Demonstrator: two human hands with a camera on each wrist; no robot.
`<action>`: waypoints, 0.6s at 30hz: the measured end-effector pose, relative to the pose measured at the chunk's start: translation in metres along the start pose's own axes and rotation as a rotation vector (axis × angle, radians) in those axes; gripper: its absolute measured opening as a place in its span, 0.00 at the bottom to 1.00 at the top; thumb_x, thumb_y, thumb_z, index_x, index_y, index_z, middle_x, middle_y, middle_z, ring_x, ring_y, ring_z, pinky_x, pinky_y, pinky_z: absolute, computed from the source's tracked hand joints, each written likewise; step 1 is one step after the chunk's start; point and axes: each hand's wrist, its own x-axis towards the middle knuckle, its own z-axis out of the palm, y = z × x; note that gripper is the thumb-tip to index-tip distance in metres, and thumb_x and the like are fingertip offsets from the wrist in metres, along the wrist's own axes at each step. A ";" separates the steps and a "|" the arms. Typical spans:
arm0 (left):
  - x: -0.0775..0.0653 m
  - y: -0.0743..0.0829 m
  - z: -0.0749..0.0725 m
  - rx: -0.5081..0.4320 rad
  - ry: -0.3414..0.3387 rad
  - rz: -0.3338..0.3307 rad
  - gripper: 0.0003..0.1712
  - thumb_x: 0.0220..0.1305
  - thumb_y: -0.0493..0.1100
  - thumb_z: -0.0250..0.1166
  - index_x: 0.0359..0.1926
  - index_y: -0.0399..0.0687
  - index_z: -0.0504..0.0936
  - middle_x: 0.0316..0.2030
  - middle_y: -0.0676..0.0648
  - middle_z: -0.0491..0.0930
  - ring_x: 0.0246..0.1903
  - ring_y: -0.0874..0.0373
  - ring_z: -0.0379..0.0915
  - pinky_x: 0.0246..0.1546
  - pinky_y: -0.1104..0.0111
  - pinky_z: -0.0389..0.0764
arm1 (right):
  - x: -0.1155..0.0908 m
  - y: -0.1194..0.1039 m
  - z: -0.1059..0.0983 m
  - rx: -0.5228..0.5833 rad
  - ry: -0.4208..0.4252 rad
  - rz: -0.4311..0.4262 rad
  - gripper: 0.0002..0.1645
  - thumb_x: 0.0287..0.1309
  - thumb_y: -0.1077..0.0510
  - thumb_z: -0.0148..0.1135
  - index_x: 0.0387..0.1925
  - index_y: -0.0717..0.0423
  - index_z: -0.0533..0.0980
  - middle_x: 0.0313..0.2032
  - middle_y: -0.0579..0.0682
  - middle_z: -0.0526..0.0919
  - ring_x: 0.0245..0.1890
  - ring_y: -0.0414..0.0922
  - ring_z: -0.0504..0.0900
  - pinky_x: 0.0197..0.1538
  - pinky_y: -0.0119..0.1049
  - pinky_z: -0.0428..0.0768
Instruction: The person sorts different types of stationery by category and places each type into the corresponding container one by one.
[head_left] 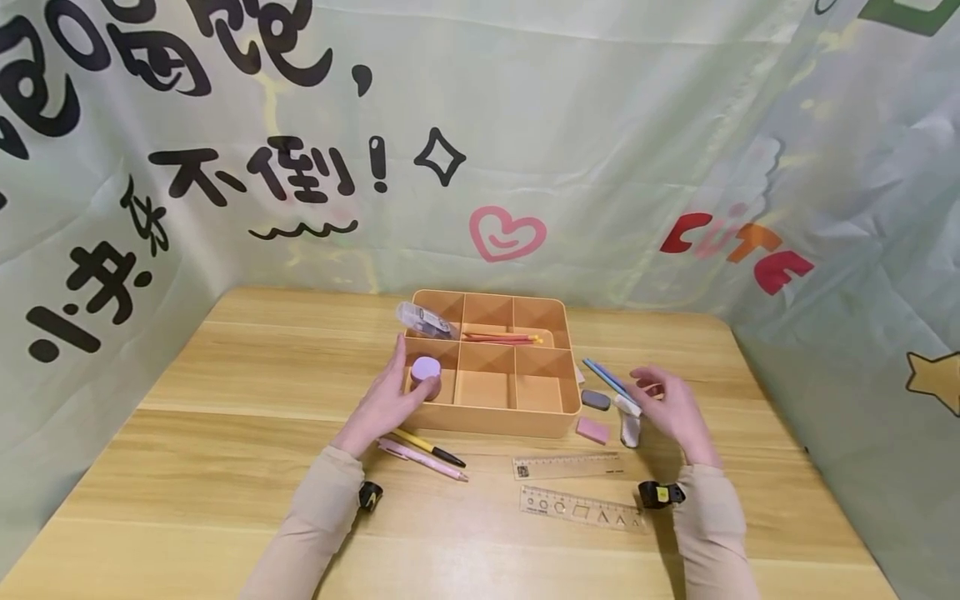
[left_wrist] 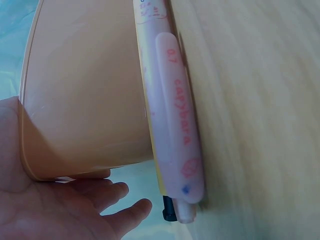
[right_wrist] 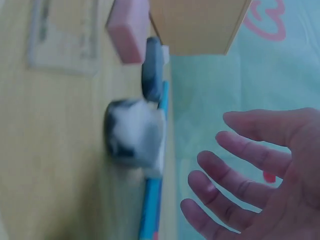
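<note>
My left hand [head_left: 386,396] rests at the left side of an orange six-compartment box [head_left: 487,422], its thumb over the front rim. In the left wrist view the fingers extend past the box's corner. The thumb overlaps a round purple-topped object [head_left: 425,367] in the front left compartment. My right hand [head_left: 671,408], fingers spread and loosely bent, hovers beside the blue pencils [head_left: 602,374] with nothing in its grasp. Close to it lie a white eraser [head_left: 627,406], a grey-and-white eraser [head_left: 630,431], a dark grey eraser [head_left: 596,400] and a pink eraser [head_left: 592,430].
A clear-cased correction tape [head_left: 426,320] leans in the back left compartment. Red and yellow pencils [head_left: 502,338] lie in the back row. Before the box are a yellow pen [head_left: 427,447], a pink pen [head_left: 422,459], and two clear rulers [head_left: 567,466]. A printed cloth [head_left: 600,167] hangs behind.
</note>
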 end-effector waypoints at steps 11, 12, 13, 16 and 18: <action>-0.001 -0.002 -0.001 0.005 0.010 0.021 0.58 0.72 0.61 0.58 0.79 0.42 0.26 0.80 0.38 0.30 0.79 0.38 0.38 0.79 0.45 0.48 | -0.004 0.022 -0.009 -0.039 -0.088 0.120 0.21 0.69 0.56 0.58 0.51 0.72 0.77 0.41 0.67 0.84 0.39 0.51 0.81 0.36 0.33 0.75; -0.001 -0.002 -0.001 0.005 0.010 0.024 0.59 0.72 0.61 0.58 0.79 0.42 0.26 0.80 0.38 0.30 0.79 0.38 0.38 0.79 0.45 0.48 | -0.004 0.023 -0.009 -0.043 -0.095 0.130 0.20 0.69 0.56 0.58 0.50 0.72 0.77 0.40 0.66 0.84 0.39 0.51 0.80 0.36 0.33 0.75; 0.000 -0.003 -0.001 0.005 0.009 0.025 0.59 0.72 0.61 0.58 0.79 0.42 0.26 0.80 0.38 0.30 0.79 0.37 0.38 0.78 0.45 0.48 | -0.004 0.024 -0.009 -0.044 -0.103 0.142 0.20 0.69 0.56 0.58 0.49 0.72 0.78 0.40 0.66 0.84 0.39 0.50 0.80 0.36 0.34 0.75; 0.000 -0.002 -0.001 0.004 0.008 0.027 0.59 0.72 0.60 0.58 0.79 0.43 0.26 0.80 0.38 0.30 0.79 0.38 0.38 0.79 0.45 0.48 | -0.005 0.028 -0.010 -0.042 -0.116 0.157 0.19 0.69 0.57 0.58 0.48 0.72 0.78 0.39 0.65 0.84 0.37 0.48 0.79 0.36 0.34 0.74; 0.000 -0.002 -0.001 0.003 0.007 0.027 0.58 0.72 0.60 0.58 0.79 0.42 0.26 0.80 0.38 0.30 0.79 0.38 0.38 0.79 0.45 0.48 | -0.006 0.031 -0.009 -0.037 -0.120 0.161 0.18 0.68 0.58 0.58 0.47 0.72 0.78 0.38 0.64 0.84 0.37 0.48 0.78 0.37 0.34 0.74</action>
